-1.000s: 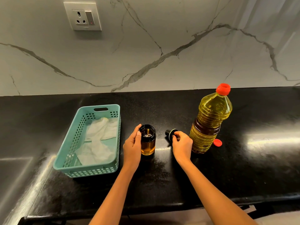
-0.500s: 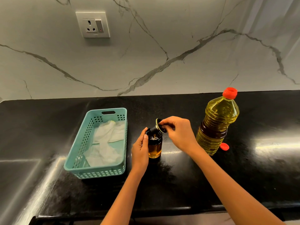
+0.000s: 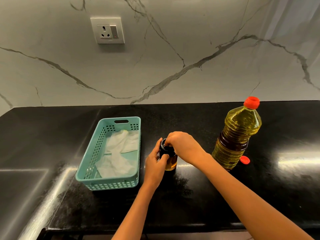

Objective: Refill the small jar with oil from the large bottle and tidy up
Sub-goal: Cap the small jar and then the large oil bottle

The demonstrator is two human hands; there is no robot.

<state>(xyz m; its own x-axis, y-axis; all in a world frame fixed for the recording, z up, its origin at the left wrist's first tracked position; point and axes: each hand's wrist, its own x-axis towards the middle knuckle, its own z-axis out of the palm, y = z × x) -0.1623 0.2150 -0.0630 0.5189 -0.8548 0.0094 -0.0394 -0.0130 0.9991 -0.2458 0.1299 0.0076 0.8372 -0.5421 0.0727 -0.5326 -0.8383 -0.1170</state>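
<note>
A small amber jar [image 3: 171,164] stands on the black counter [image 3: 207,196], partly full of oil. My left hand [image 3: 154,166] grips its side. My right hand [image 3: 183,146] holds the black lid [image 3: 165,147] down on the jar's mouth, fingers curled round it. To the right stands the large oil bottle [image 3: 237,137], upright, with a red cap [image 3: 251,102] on its neck. A small red cap piece [image 3: 244,159] lies at the bottle's base.
A teal plastic basket [image 3: 90,172] with white cloths [image 3: 119,153] inside sits left of the jar. A marble wall with a power socket [image 3: 107,30] rises behind the counter. The counter's front edge runs below my forearms.
My right hand picked the black lid up from the counter, carried it left and set it on the jar's mouth. My left hand stayed on the jar.
</note>
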